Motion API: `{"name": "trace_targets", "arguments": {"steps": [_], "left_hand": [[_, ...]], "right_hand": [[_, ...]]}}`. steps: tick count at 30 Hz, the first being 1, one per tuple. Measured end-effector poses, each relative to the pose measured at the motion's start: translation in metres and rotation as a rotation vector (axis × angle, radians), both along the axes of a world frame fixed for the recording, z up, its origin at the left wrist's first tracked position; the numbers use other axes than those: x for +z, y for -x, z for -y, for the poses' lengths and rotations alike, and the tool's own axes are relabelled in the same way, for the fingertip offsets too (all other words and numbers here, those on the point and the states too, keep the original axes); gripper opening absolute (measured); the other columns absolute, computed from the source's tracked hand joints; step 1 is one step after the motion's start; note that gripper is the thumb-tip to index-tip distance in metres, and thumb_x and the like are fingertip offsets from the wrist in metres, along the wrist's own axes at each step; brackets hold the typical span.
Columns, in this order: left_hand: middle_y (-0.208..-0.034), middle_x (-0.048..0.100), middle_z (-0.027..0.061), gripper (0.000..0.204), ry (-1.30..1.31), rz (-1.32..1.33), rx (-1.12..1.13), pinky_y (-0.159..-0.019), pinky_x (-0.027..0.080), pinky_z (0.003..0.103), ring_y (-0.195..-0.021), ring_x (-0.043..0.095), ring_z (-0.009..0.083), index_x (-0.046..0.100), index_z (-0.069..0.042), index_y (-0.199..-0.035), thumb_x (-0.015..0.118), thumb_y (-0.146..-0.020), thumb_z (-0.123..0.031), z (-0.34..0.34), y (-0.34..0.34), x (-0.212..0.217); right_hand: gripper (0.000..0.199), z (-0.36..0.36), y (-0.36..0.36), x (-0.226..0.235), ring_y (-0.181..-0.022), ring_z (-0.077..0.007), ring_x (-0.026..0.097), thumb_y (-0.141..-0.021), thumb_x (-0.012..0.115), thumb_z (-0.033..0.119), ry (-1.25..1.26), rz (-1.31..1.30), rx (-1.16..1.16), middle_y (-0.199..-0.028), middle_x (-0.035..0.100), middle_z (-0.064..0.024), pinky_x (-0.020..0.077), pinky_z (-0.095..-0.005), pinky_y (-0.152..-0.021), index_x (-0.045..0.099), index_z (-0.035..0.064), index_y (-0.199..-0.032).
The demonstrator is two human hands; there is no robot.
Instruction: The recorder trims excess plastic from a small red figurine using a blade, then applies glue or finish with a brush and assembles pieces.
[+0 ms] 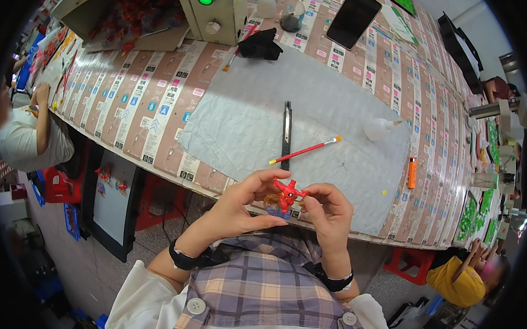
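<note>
A small red toy figure [288, 193] with a clear blue base and yellowish parts is between my hands, just at the table's near edge. My left hand [241, 207] closes around its left side, thumb low by the base and fingers up near the top. With thumb and forefinger, my right hand [329, 213] pinches the figure's outstretched right part. Beyond them, on a grey cloth sheet [236, 117], lie a black utility knife [287, 130] and a red-handled paintbrush [306, 151], whose yellow end is close to the knife.
A white squeeze bottle [379, 129] and an orange lighter [412, 172] are to the right. A dark cloth [260, 45] and a phone [354, 20] lie farther back. At the back left, a metal box [218, 18] with a green light has red figures inside. Co-workers sit on both sides.
</note>
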State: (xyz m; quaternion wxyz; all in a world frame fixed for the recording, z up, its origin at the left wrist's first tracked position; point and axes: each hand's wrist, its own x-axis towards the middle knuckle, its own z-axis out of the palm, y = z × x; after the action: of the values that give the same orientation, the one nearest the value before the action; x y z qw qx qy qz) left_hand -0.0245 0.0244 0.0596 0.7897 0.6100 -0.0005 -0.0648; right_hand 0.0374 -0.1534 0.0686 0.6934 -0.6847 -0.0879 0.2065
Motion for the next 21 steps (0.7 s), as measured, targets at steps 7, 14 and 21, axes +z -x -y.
{"name": "trace_targets", "arguments": {"steps": [7, 14, 21], "left_hand": [[-0.115, 0.056, 0.0073, 0.068, -0.292, 0.142, 0.028, -0.091, 0.044, 0.032, -0.105, 0.057, 0.0191, 0.042, -0.006, -0.13, 0.075, -0.071, -0.006, -0.0003, 0.0011, 0.0043], [-0.122, 0.052, 0.0103, 0.078, -0.229, 0.183, 0.105, -0.091, 0.045, 0.033, -0.107, 0.056, 0.0214, 0.034, -0.007, -0.136, 0.076, -0.07, -0.007, 0.0058, 0.0006, -0.0044], [-0.124, 0.049, 0.0127, 0.08, -0.01, 0.018, -0.03, -0.096, 0.043, 0.033, -0.112, 0.053, 0.0194, 0.031, -0.003, -0.136, 0.078, -0.071, -0.013, 0.0029, -0.0002, 0.0024]], "right_hand": [[0.01, 0.0028, -0.0008, -0.0029, -0.075, -0.0082, 0.054, -0.08, 0.063, 0.003, -0.013, 0.001, 0.05, -0.081, 0.06, -0.0031, 0.0432, -0.0224, -0.071, 0.061, -0.0009, -0.09], [0.015, 0.0033, -0.0032, -0.0058, -0.078, -0.0167, 0.059, -0.074, 0.068, 0.003, -0.016, 0.339, 0.082, -0.089, 0.062, -0.0085, 0.0454, -0.0255, -0.073, 0.061, 0.0017, -0.087], [0.021, -0.0015, -0.0014, -0.0004, -0.085, -0.0258, 0.063, -0.07, 0.074, 0.005, 0.145, 0.864, 0.065, -0.1, 0.063, -0.013, 0.0516, -0.0312, -0.068, 0.062, 0.0057, -0.088]]}}
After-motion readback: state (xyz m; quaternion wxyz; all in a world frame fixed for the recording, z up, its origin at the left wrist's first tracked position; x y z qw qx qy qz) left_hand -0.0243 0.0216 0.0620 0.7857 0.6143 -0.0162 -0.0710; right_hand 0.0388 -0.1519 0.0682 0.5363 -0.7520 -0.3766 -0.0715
